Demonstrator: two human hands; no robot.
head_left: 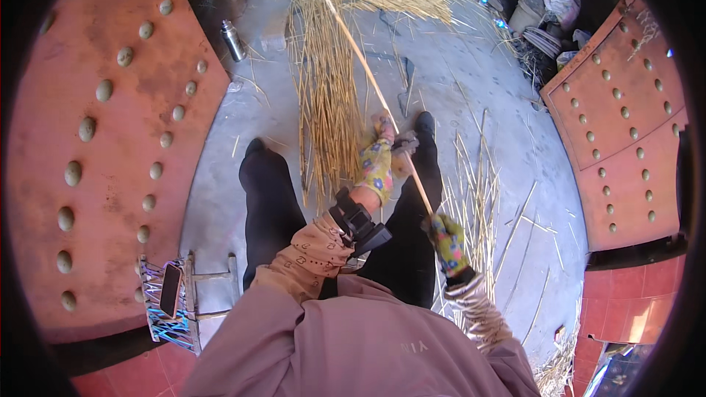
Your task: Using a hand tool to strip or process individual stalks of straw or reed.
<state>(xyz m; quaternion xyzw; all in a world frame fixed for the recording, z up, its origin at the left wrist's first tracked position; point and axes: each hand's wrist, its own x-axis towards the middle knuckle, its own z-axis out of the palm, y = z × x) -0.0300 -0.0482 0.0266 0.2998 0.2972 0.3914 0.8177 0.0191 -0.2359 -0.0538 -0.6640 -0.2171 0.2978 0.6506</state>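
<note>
Right hand [448,241] beside loose stalks [481,209]

Left hand [376,160] stretched forward, perhaps curled, right hand [448,241] clenched closer in, both forearms [312,251] angled inward

Gloved hands [376,165] [448,242]: two. Long pale stalk [356,45]: one. Studded doors [118,176] [621,114]: two. Steel flask [233,41], far left: one. Phone [170,290], near left: one.
</note>
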